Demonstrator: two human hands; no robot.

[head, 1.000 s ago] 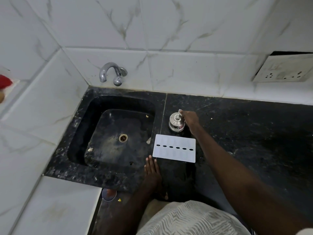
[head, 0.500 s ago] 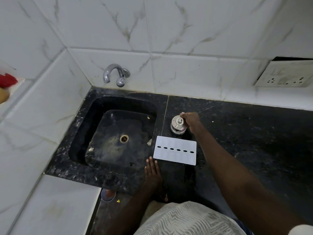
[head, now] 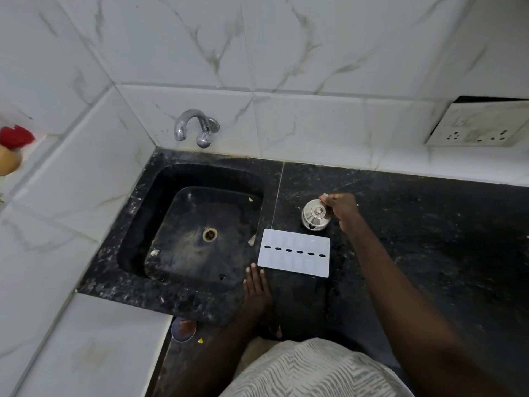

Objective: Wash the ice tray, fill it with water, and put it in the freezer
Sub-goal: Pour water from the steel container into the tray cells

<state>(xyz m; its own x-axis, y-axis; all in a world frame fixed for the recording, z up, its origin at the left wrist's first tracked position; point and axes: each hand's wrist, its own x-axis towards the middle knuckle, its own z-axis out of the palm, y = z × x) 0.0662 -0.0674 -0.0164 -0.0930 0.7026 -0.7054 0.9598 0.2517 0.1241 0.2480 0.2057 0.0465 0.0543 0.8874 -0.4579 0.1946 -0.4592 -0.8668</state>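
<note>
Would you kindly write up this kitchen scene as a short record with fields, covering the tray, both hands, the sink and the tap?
ice tray: white, lying flat on the black counter, just right of the sink
left hand: flat on the counter, fingers straight, by the tray's near left corner
right hand: fingers curled at the lidded steel container behind the tray; grip unclear
sink: drain uncovered, a few scraps inside
tap: no water visible
</note>
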